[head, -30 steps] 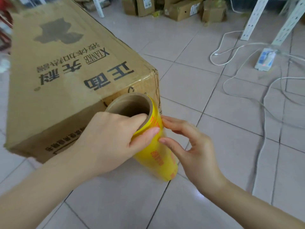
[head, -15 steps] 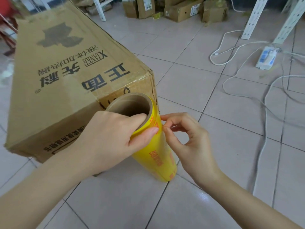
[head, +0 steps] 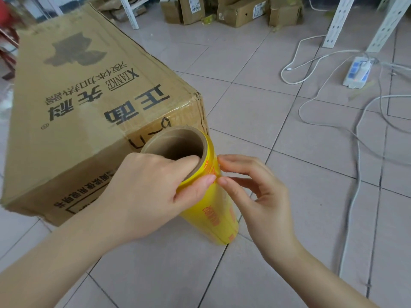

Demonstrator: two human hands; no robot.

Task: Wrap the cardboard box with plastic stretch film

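Observation:
A long brown cardboard box (head: 84,112) with black printed characters lies on the tiled floor at the left. A yellow roll of stretch film (head: 213,210) on a wide cardboard core stands tilted on the floor against the box's near right corner. My left hand (head: 153,190) grips the top of the roll, fingers over the core's rim and thumb on the yellow film. My right hand (head: 255,194) is at the roll's right side, thumb and forefinger tips picking at the film near the top.
White cables (head: 347,121) and a power strip (head: 358,72) trail across the floor at the right. Several small cardboard boxes (head: 240,12) stand at the back, beside white metal rack legs (head: 333,23). Grey floor tiles (head: 278,134) surround the box.
My right hand's fingers shifted on the film near the roll's top, curling then spreading a little. The left hand kept its grip and the roll stayed put.

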